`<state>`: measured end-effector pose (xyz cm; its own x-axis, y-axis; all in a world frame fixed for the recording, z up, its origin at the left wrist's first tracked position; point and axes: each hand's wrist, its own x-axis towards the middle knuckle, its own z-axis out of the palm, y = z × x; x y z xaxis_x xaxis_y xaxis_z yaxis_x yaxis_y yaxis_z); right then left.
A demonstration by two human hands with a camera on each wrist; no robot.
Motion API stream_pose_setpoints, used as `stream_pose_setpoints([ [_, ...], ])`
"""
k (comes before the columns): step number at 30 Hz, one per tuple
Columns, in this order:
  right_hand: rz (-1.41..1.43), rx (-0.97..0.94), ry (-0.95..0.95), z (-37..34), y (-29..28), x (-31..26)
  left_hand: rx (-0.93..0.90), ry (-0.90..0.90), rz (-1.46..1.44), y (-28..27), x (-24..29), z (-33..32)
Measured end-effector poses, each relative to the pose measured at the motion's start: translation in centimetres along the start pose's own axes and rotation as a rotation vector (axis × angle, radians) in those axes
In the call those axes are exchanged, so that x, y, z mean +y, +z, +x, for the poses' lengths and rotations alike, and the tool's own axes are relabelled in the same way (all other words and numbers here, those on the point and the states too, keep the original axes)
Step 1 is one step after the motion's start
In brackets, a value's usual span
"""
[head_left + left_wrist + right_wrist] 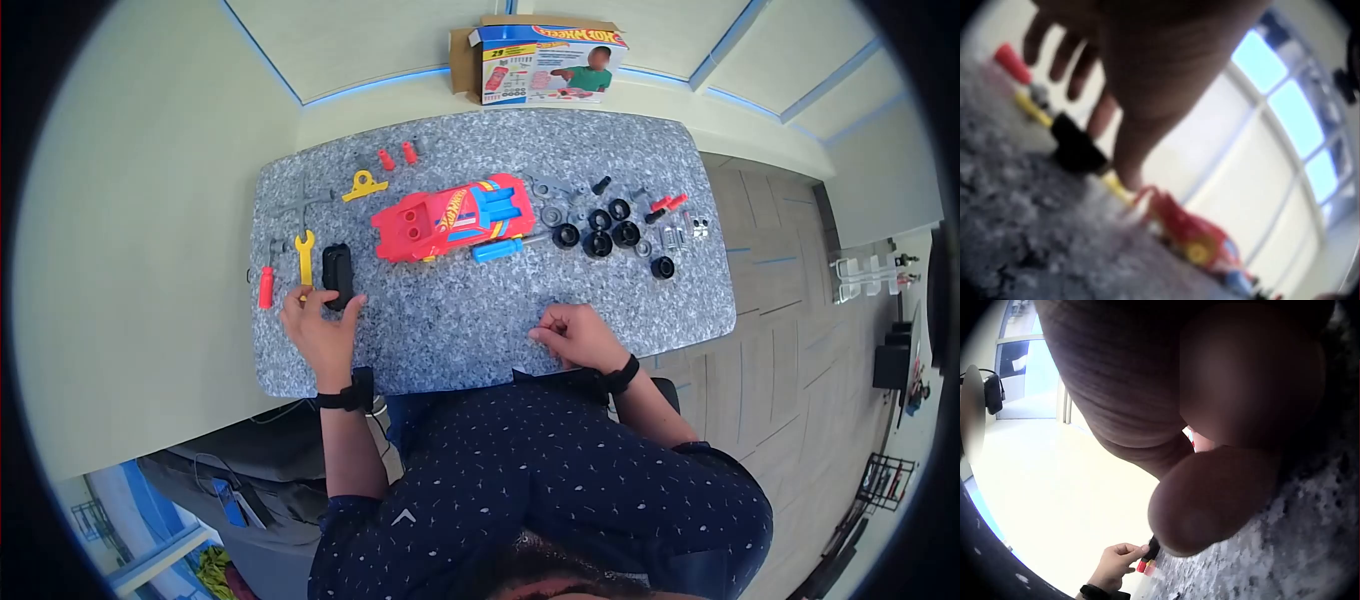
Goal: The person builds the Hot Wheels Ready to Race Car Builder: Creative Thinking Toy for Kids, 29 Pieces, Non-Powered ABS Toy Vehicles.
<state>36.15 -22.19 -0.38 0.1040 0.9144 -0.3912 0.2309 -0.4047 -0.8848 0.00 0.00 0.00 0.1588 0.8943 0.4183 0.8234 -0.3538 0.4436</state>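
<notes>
My left hand (322, 335) is at the near end of a black case-like object (338, 275), fingers spread and relaxed. The left wrist view shows the index finger beside the black object (1075, 147); whether they touch I cannot tell. A yellow wrench (305, 262) lies just left of it, its lower end near my fingertips. On the table's near side rests my right hand (580, 338), fingers loosely curled, nothing seen in it. Its fingers fill much of the right wrist view. Beyond both hands lies a red toy car (455, 218), with a blue screwdriver (497, 250) along its near side.
Black wheels (597, 243), grey parts and small bolts lie at the right. A red handle (266, 287) and a grey cross-shaped tool (303, 205) are at the left, a yellow piece (364, 186) farther back. A toy box (550, 65) stands behind the table's far edge.
</notes>
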Motion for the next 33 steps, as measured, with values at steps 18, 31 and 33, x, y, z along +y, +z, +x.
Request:
stream_pose_setpoints([
  [18, -0.305, 0.429, -0.306, -0.5, -2.6, -0.5, -0.514, 0.578, 0.019, 6.9, 10.6, 7.4],
  [31, -0.83, 0.539, -0.397, 5.8, -4.6, -1.7, -0.607, 0.467, -0.047, 1.6, 7.3, 3.9],
  [33, -0.85, 0.51, -0.392, 6.5, -5.0, -0.9, -0.631, 0.438, -0.097, 0.6, 7.1, 3.3],
])
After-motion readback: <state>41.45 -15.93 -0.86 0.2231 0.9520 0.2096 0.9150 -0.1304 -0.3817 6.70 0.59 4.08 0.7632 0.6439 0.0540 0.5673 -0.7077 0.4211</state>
